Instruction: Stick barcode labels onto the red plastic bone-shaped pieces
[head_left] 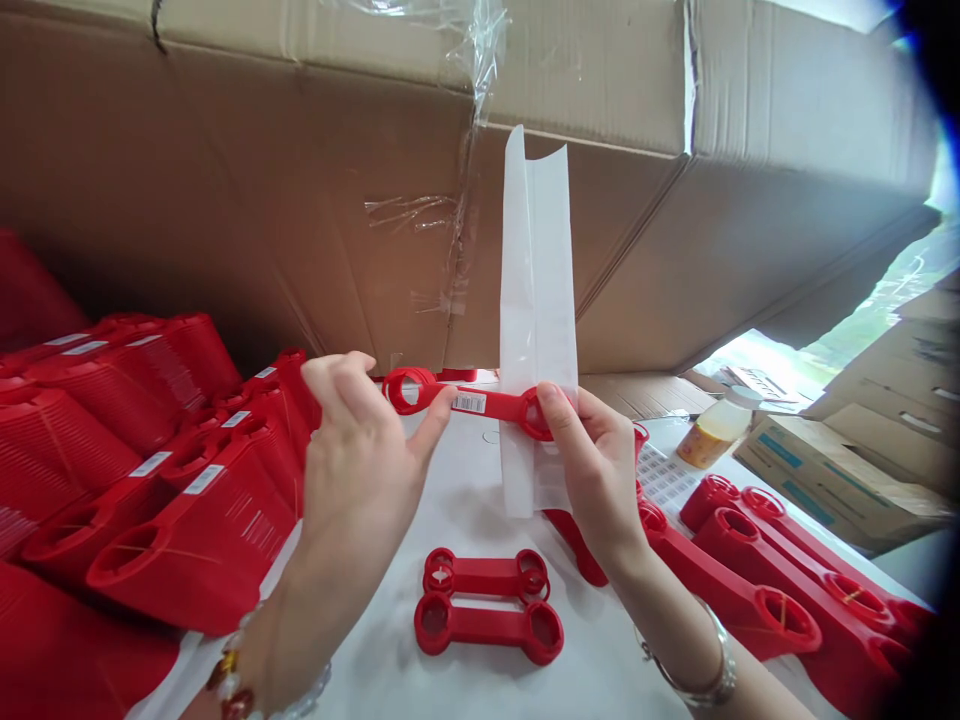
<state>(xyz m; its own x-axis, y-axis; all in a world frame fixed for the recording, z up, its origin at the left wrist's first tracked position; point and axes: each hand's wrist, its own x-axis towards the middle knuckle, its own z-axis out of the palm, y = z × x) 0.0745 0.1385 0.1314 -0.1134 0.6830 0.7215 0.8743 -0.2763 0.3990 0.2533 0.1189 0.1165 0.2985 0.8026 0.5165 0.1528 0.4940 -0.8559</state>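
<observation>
Viewing from the head camera: left hand (360, 450) has its thumb laid at the left edge of a barcode label (470, 401) on a red bar (499, 408) with ringed ends. Its fingers are raised and spread off the bar, no grasp closed. Right hand (600, 455) pinches the bar's right ring, thumb in front; fingers partly hidden behind. A white strip (538, 290), upright and creased lengthwise, stands behind that ring, by the same hand; whether the fingers also grasp it, cannot tell.

Bar is held roughly level above a white table (465, 510), between the two hands. Nearer the wearer, two more red bars (489, 624) lie side by side, crosswise.

Left: dense red stacks (217, 530), several with white labels along their edges. Right: banded red bundles (739, 590), a printed sheet (664, 475), a jar (716, 430) with yellowish contents, tilted in view, a small carton (840, 475) beyond. Large cardboard boxes (262, 220), taped, fill the background.
</observation>
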